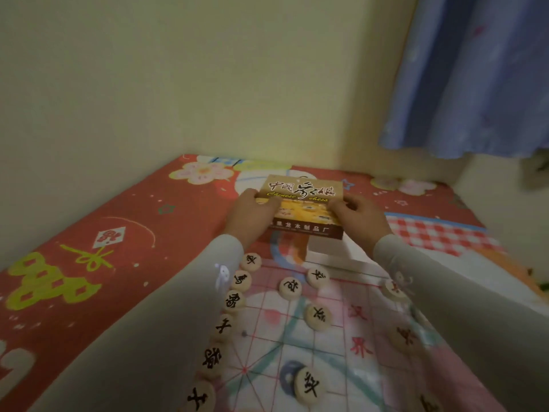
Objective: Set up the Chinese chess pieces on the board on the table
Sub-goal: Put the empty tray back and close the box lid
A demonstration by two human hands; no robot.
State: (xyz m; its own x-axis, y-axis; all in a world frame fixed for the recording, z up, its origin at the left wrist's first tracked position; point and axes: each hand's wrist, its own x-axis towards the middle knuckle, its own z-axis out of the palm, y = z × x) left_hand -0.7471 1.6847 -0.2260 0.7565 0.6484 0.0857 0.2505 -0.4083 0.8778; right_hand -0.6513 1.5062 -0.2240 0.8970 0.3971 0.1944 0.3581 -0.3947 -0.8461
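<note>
A brown and yellow Chinese chess box lid is held above the far end of the board, over a white box base. My left hand grips the lid's left edge and my right hand grips its right edge. The thin see-through board with red grid lines lies on the table in front of me. Several round wooden pieces with black characters stand in a column along the board's left edge, and others sit out on the grid. Pieces with red characters lie partly under my right sleeve.
The table is covered by a red cloth with flowers and green patterns. A cream wall runs along the left and the back. A blue curtain hangs at the upper right. A red and white checked patch lies right of the box.
</note>
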